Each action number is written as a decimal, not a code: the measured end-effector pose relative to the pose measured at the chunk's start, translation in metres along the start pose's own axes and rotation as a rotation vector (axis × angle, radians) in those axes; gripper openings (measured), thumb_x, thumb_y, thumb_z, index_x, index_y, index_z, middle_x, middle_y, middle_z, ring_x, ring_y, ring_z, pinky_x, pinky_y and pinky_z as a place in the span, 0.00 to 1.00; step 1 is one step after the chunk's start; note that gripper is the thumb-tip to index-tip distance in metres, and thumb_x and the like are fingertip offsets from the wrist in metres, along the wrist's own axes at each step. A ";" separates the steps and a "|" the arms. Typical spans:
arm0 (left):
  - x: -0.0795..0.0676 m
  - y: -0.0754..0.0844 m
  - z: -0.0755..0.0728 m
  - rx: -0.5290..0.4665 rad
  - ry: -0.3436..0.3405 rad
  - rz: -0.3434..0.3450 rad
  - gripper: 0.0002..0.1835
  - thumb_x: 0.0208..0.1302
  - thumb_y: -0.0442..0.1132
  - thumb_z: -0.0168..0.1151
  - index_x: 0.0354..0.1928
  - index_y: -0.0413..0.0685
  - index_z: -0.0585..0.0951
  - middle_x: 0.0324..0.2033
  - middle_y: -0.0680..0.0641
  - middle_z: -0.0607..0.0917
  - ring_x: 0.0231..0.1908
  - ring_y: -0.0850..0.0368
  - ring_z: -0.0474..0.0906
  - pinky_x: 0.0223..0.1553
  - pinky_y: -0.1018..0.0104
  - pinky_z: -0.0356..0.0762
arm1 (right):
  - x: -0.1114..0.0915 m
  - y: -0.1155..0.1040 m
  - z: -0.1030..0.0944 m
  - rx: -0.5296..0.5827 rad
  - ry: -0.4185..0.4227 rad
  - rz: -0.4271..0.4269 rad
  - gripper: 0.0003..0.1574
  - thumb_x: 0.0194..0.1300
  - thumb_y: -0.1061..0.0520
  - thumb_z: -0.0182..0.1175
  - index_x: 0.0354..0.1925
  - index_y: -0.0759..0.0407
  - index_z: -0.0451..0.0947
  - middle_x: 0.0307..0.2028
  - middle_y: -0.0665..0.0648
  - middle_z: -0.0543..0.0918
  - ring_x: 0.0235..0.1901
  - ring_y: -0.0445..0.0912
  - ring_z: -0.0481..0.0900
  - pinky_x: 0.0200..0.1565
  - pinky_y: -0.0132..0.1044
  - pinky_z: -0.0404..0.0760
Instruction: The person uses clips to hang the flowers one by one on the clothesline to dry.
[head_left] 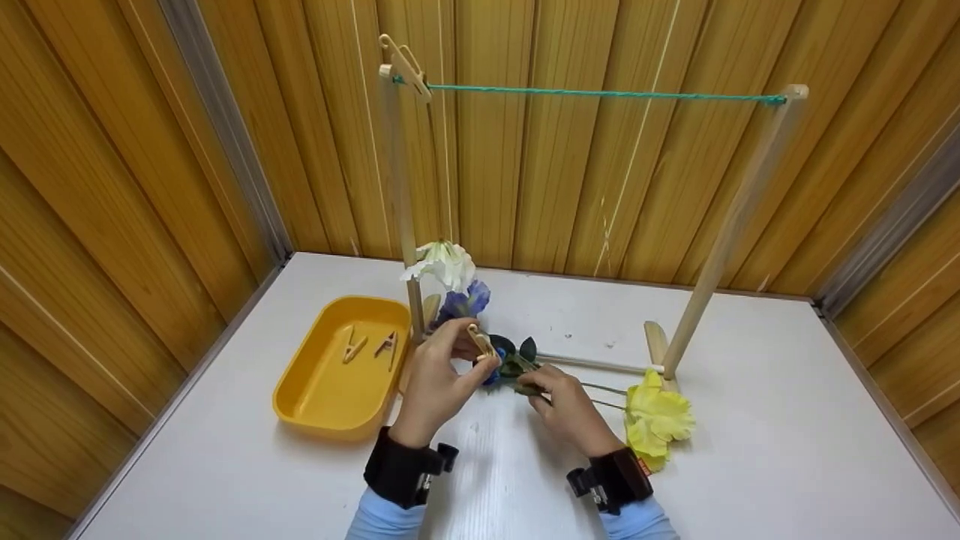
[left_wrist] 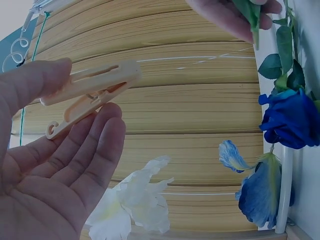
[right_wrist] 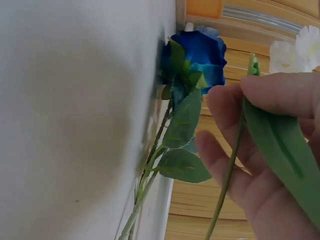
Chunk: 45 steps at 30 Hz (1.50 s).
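Note:
My left hand (head_left: 442, 375) pinches a pale wooden-coloured clothespin (left_wrist: 95, 90) between thumb and fingers, its thumb on one leg and the fingers under the other. The cut end of a green flower stem (right_wrist: 227, 175) with a long leaf (right_wrist: 280, 145) is pinched between thumb and forefinger of my right hand (head_left: 566, 401). Behind that hand, green stems run toward a yellow flower (head_left: 660, 416) on the table. A blue rose (left_wrist: 290, 120) with dark leaves lies just beyond both hands, partly hidden in the head view. Past my left hand is a blue-violet flower (head_left: 465, 300).
A teal cord (head_left: 600, 93) spans two wooden posts (head_left: 727, 240). Another clothespin (head_left: 406, 69) on the cord's left end holds a stem with a white flower (head_left: 444, 264) hanging head down. Left of the frame, a yellow tray (head_left: 330, 401) contains more clothespins (head_left: 354, 346).

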<state>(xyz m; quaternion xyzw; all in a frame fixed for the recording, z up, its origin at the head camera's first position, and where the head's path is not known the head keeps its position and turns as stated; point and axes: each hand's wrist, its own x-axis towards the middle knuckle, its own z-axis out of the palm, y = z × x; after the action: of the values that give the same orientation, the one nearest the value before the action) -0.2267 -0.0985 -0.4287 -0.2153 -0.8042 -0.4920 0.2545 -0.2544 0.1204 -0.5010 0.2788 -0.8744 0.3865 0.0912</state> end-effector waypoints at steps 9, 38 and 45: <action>0.001 -0.002 0.000 -0.019 -0.008 0.003 0.25 0.59 0.34 0.77 0.57 0.37 0.79 0.39 0.45 0.85 0.40 0.54 0.86 0.43 0.62 0.87 | -0.001 0.002 -0.009 0.015 -0.015 0.004 0.14 0.66 0.67 0.67 0.50 0.63 0.86 0.49 0.60 0.86 0.50 0.57 0.84 0.54 0.54 0.82; -0.002 -0.004 0.001 0.015 0.000 0.005 0.25 0.58 0.36 0.78 0.56 0.40 0.80 0.39 0.47 0.85 0.39 0.54 0.85 0.42 0.62 0.86 | -0.014 0.018 -0.023 -0.182 -0.090 0.111 0.12 0.61 0.69 0.67 0.45 0.66 0.87 0.40 0.56 0.86 0.42 0.53 0.84 0.49 0.53 0.84; -0.001 -0.004 0.001 0.052 0.005 0.011 0.26 0.57 0.37 0.79 0.56 0.40 0.81 0.39 0.47 0.84 0.39 0.55 0.85 0.41 0.60 0.85 | -0.015 0.018 -0.018 -0.246 -0.089 0.143 0.10 0.57 0.71 0.69 0.37 0.62 0.87 0.36 0.59 0.86 0.38 0.54 0.83 0.47 0.55 0.83</action>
<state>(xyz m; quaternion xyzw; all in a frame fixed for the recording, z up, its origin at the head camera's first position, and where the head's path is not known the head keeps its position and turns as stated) -0.2286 -0.0989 -0.4322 -0.2120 -0.8149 -0.4700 0.2646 -0.2528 0.1494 -0.5059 0.2195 -0.9360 0.2690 0.0582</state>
